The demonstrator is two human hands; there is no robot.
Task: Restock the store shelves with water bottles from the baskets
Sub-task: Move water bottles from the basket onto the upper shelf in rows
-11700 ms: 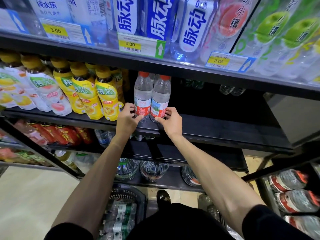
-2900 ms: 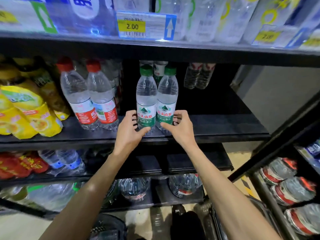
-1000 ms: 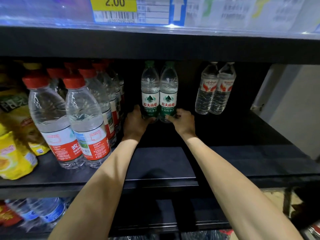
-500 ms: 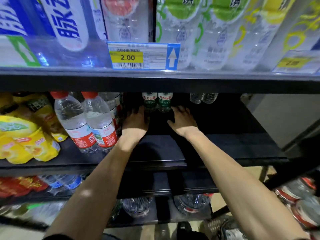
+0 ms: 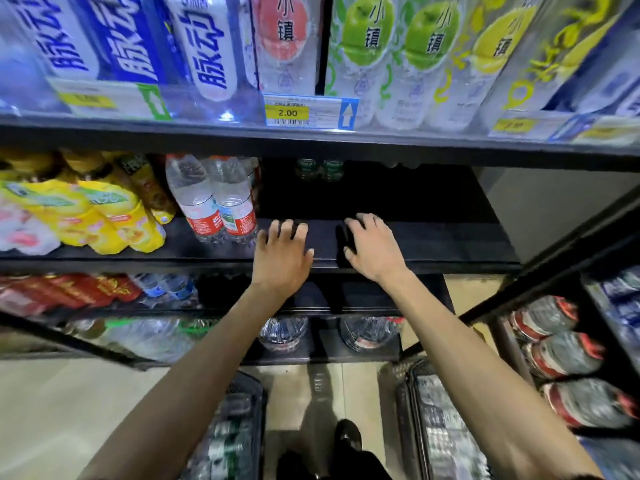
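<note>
Where I am looking: the middle shelf (image 5: 415, 244), dark, with bare board under both of my hands.
Left hand (image 5: 282, 252): palm down, fingers spread and loose, released, gripping nothing; it hangs over the shelf's front edge.
Right hand (image 5: 372, 249): palm down beside the left at its 3 o'clock, fingers relaxed and slightly bent, also holding nothing.
Contact: I cannot tell whether either palm touches the board.
Green-label bottles (image 5: 318, 169): two, upright, side by side at the back of the shelf, at 12 o'clock from the gap between my hands and well apart from them; the upper shelf's edge hides their tops.
Red-label water bottles (image 5: 216, 206): an upright row at 10 o'clock from my left hand, the front pair near its fingers.
Yellow drinks (image 5: 104, 216): farther out at 9 o'clock, just beside the red-label row.
Left basket (image 5: 258, 410): on the floor at 7 o'clock, blurred bottles lying inside.
Right basket (image 5: 403, 403): on the floor at 5 o'clock, also loaded with bottles.
Shoe (image 5: 348, 436): dark, at 6 o'clock, between the baskets.
Price tag (image 5: 310, 112): at 12 o'clock on the upper shelf's edge, reading 2.00.
</note>
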